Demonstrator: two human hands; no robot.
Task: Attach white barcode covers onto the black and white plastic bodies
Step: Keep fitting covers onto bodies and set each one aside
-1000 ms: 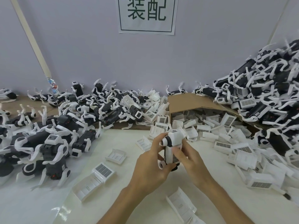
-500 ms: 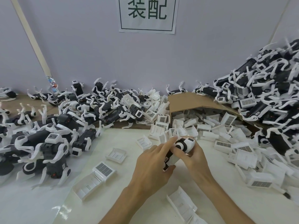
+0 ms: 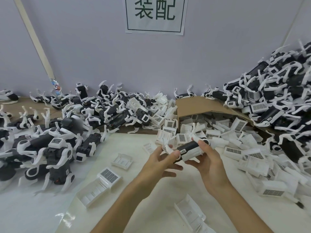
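- Plainly, the right hand [image 3: 209,160] gripped one black and white body [image 3: 189,146] at its right end, thumb on top and fingers underneath. It held the part lifted above the surface [image 3: 170,195], probably so that every side could be reached.
- The left hand [image 3: 161,159] pinched a white leg at the body's left end between thumb and forefinger, with its other fingers spread free. This looked like a steadying hold against twisting rather than a carrying one.
- A white barcode cover [image 3: 193,153] lay against the body's lower side, touching it. Whether it was fully clipped home could not be told.
- The cardboard box [image 3: 202,105] lay tipped on its side just behind the hands. The loose covers [image 3: 235,137] spilling from its mouth were near at hand, likely to save reaching.
- Bodies lay in two heaps, a left heap [image 3: 50,137] and a right heap [image 3: 277,98], well apart. They were presumably split into finished and unfinished, though which was which could not be told.
- A few stray covers [image 3: 109,174] rested on the surface near the left forearm.
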